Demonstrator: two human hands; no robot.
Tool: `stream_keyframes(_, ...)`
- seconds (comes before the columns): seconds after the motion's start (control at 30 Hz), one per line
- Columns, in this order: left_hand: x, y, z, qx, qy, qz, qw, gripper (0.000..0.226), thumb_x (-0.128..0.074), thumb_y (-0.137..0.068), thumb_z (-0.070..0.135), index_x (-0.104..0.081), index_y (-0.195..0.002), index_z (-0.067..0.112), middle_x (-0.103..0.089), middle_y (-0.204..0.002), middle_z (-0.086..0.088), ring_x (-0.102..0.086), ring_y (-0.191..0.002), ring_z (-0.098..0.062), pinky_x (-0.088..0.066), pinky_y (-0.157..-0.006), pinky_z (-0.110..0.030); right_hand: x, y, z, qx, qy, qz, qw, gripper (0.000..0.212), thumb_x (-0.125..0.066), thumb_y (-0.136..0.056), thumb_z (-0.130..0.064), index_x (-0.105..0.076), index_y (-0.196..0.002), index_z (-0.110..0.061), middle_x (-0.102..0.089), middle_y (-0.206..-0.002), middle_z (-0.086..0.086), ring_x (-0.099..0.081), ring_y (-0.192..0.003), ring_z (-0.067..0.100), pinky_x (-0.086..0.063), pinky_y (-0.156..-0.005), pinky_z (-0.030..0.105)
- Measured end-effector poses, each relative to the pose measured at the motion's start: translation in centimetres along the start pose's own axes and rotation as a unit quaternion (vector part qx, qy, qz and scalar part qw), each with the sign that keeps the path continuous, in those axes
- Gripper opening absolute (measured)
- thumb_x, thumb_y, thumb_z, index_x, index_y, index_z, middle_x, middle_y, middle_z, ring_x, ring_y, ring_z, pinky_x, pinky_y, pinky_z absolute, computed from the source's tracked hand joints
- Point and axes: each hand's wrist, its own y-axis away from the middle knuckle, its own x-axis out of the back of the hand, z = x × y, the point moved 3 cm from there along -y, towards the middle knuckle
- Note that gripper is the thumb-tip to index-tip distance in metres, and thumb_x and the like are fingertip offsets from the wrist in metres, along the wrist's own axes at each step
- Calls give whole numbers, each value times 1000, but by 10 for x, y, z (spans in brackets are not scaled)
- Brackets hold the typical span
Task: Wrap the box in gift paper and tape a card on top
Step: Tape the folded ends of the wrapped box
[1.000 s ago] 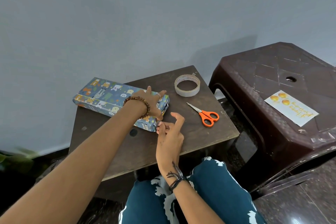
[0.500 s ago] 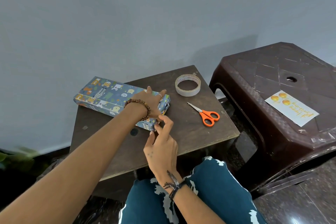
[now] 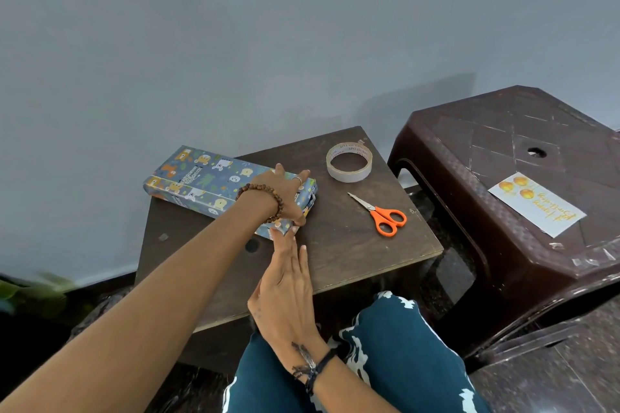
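The box, already covered in blue gift paper printed with small animals, lies flat on the far left part of the dark wooden bench, its far end sticking out past the bench's left edge. The left hand lies spread on top of the box's near end, fingers straight and pressing down, the thumb reaching down over the near corner; its grip is open, curled round nothing. The right hand reaches up from below with its fingers straight and held together, the fingertips touching the box's end flap just under the left thumb; its grip is likewise open, pressing rather than pinching. To the right of the box, apart from it, a tape roll lies flat near the bench's far edge, and orange-handled scissors lie nearer, blades closed. The card, pale with yellow balloons, lies on the brown plastic stool to the right, well apart from the box.
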Motion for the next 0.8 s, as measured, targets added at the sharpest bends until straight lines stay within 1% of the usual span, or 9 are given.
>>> stream_keyframes(0.13,-1,0,1,2,-8,4,1000,97,-62,-79,51,4,-148,34,2,-155,-19,-34,-132,-40,-41,-98,-40,-5,-5,-1,-11,61,-25,998,102,-77,-39,-15,-35,-131,-5,-55,-120,34,-59,-112,38,-47,-93,50)
stream_keyframes(0.2,-1,0,1,4,-12,6,1000,98,-62,-79,51,4,-148,34,2,-155,-20,-36,-131,-39,-42,-97,-39,-8,-8,-2,-4,119,-35,992,102,-80,-35,-25,-37,-126,-8,-57,-113,38,-62,-104,40,-49,-90,52)
stream_keyframes(0.27,-2,0,1,4,-10,3,1000,98,-62,-79,51,4,-148,34,2,-155,-20,-35,-131,-39,-42,-98,-39,-8,-8,-4,6,162,-45,986,103,-82,-34,-30,-37,-124,-10,-57,-111,40,-62,-103,42,-49,-90,54)
stream_keyframes(0.5,-1,1,2,6,-6,-3,1000,98,-62,-79,51,4,-148,33,2,-155,-19,-35,-132,-39,-42,-98,-39,-4,-9,-8,9,171,-52,984,110,-86,-25,-38,-38,-120,-10,-58,-111,38,-63,-101,42,-50,-87,53)
stream_keyframes(0.57,-1,2,3,8,-5,-3,1000,98,-62,-79,51,4,-148,34,3,-155,-19,-35,-132,-39,-41,-99,-39,-2,-10,-9,19,171,-50,984,105,-86,-30,-36,-38,-119,-11,-59,-110,38,-64,-101,41,-50,-88,52)
stream_keyframes(0.63,-2,3,3,13,-2,-8,1000,98,-63,-78,51,3,-148,34,3,-155,-18,-34,-132,-39,-40,-99,-40,4,-13,-5,39,137,-29,989,93,-85,-40,-29,-38,-119,-12,-62,-108,33,-65,-100,36,-51,-90,48)
stream_keyframes(0.67,-2,3,3,15,2,-9,1000,98,-63,-78,51,3,-148,34,3,-155,-18,-35,-132,-39,-40,-99,-41,9,-15,-1,42,84,-16,995,82,-81,-51,-21,-37,-119,-14,-66,-106,26,-66,-98,32,-50,-93,45)
stream_keyframes(0.73,-3,1,2,19,8,-10,1000,95,-62,-79,50,1,-148,35,4,-155,-19,-36,-131,-40,-40,-99,-41,21,-18,7,7,-44,20,999,57,-68,-71,-5,-36,-116,-20,-70,-92,6,-66,-87,20,-49,-94,39)
stream_keyframes(0.8,-3,-1,1,16,15,-10,1000,90,-59,-82,49,0,-148,35,4,-155,-19,-34,-131,-41,-39,-100,-42,28,-20,15,-45,-120,73,989,44,-61,-82,-4,-34,-108,-27,-67,-84,-4,-62,-78,15,-51,-87,37)
